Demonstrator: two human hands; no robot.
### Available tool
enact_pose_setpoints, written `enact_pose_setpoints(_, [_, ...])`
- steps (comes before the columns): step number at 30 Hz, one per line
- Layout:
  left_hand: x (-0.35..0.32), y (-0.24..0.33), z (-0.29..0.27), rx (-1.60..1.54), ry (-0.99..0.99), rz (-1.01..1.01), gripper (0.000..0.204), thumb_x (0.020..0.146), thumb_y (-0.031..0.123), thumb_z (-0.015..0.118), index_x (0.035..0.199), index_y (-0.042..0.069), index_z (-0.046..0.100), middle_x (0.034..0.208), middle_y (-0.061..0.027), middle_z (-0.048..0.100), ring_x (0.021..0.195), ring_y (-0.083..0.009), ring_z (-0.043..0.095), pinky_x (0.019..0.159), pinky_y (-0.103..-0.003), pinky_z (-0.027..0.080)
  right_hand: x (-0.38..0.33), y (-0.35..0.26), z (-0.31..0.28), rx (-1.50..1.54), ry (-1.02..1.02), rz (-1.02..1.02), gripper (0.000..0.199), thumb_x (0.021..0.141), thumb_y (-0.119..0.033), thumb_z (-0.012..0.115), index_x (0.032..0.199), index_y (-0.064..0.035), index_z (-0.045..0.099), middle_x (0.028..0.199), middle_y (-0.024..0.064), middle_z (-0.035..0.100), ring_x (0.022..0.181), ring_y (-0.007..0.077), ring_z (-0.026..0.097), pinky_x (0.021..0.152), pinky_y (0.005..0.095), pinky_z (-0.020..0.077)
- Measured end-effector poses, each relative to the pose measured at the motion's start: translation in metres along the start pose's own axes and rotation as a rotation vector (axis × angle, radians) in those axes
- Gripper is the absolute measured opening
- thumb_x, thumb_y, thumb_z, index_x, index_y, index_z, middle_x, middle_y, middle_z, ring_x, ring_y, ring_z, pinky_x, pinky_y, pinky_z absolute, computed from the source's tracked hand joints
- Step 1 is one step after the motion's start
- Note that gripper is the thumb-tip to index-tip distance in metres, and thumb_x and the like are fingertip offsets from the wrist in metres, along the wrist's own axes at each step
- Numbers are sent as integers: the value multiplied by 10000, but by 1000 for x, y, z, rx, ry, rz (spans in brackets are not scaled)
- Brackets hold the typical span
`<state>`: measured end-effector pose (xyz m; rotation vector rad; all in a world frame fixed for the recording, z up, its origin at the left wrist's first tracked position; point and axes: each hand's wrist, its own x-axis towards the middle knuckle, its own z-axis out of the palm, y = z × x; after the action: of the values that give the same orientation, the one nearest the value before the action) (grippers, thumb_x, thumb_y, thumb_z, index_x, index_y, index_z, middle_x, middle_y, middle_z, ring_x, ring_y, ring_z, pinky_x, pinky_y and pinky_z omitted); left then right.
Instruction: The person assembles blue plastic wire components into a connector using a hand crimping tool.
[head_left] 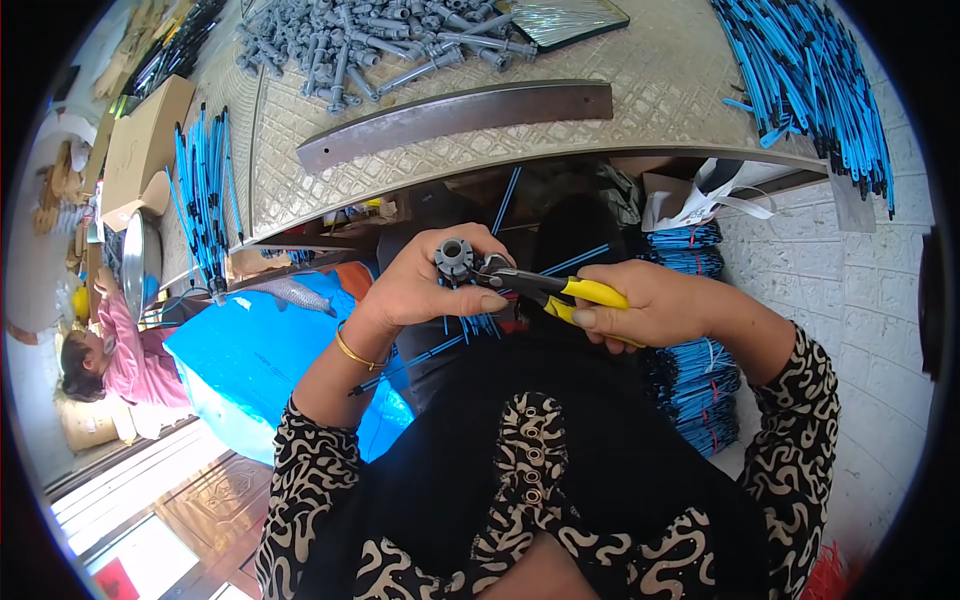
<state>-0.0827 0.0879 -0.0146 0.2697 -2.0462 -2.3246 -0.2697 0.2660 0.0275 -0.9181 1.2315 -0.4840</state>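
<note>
In my left hand [420, 285] is a grey plastic hub [454, 257], its round hollow end with a notched rim facing up and my fingers closed round it. My right hand [645, 305] grips pliers [597, 292] with yellow handles and dark jaws. The jaw tips reach the hub's right side, beside my left fingers; what lies between them is too small to make out. Thin blue rods with black ends [575, 260] stick out around the hub, above my lap. Where they join the hub is hidden by my left hand.
On the patterned table [670, 125] lie a curved dark metal bar [460, 117], a heap of grey plastic parts [390, 40] and blue rods [810, 75]. More rod bundles [695, 390] are stacked below right. A blue sheet [245, 340] and a person in pink [145, 360] are at left.
</note>
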Motion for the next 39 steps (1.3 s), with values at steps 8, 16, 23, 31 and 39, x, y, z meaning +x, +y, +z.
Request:
enact_pose_setpoints(8, [-1, -6, -2, 22, 85, -16, 301, 666, 96, 739, 919, 27, 589, 833, -40, 564, 768, -116, 517, 691, -240, 407, 1, -15, 0, -223, 116, 13, 290, 903, -293, 502, 985, -15, 484, 691, 42, 553, 593, 131, 560, 548, 265, 455])
enact_pose_setpoints(16, [0, -5, 0, 99, 303, 38, 363, 668, 84, 739, 987, 16, 580, 824, -26, 576, 770, -95, 537, 713, -236, 431, 5, -21, 6, -930, 408, -192, 308, 876, -287, 522, 978, 3, 505, 774, 156, 592, 667, 307, 575, 603, 359, 454])
enact_pose_setpoints(23, [-13, -19, -22, -333, 183, 103, 542, 605, 90, 752, 1098, -8, 548, 825, -64, 583, 777, -151, 569, 745, -286, 453, 19, -22, 3, -367, 238, -225, 287, 877, -282, 537, 1006, -27, 512, 750, 72, 567, 625, 185, 556, 583, 286, 447])
enact_pose_setpoints(31, [-15, -16, -23, -259, 194, 62, 541, 611, 76, 753, 1101, -10, 542, 844, -59, 594, 780, -140, 573, 732, -261, 452, 24, -25, 9, -35, 100, -152, 300, 884, -311, 524, 915, -14, 508, 718, 47, 565, 630, 122, 542, 591, 276, 439])
enact_pose_setpoints(39, [-11, -9, -8, -61, 284, 22, 486, 641, 67, 738, 1089, 12, 556, 858, -34, 595, 805, -115, 561, 744, -236, 436, 19, -18, 17, -248, 232, -201, 285, 881, -286, 522, 920, -5, 500, 734, 110, 580, 668, 241, 582, 609, 339, 447])
